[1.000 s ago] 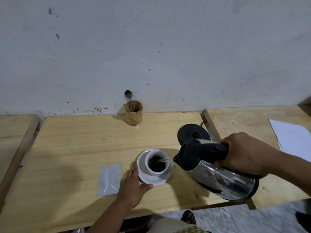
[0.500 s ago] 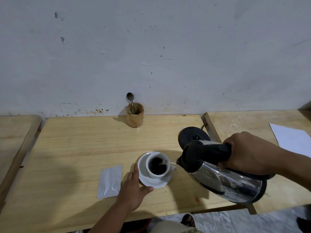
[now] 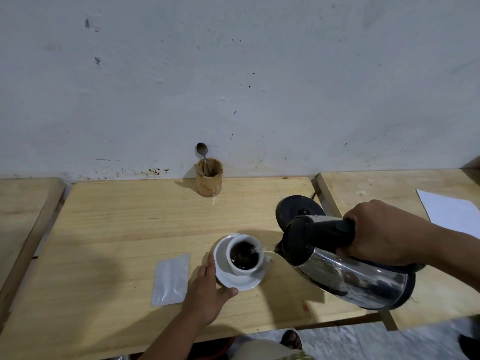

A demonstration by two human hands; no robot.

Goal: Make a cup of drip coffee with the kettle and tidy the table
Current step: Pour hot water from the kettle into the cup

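Note:
A white cup (image 3: 244, 255) holding dark coffee stands on a white saucer (image 3: 240, 281) near the table's front. My right hand (image 3: 381, 235) grips the black handle of a steel kettle (image 3: 348, 271), tilted left, and a thin stream of water runs from its spout into the cup. My left hand (image 3: 207, 292) rests on the table with fingers against the saucer's left and front rim. A flat silver sachet (image 3: 171, 280) lies just left of that hand.
The black kettle base (image 3: 298, 211) sits behind the kettle. A bamboo holder (image 3: 209, 181) with a spoon (image 3: 202, 152) stands at the wall. A white sheet of paper (image 3: 452, 211) lies on the right table (image 3: 363, 185); another table (image 3: 23, 203) adjoins on the left.
The coffee level in the cup has risen as water keeps flowing. Both hands hold about the same pose; the camera has tilted slightly.

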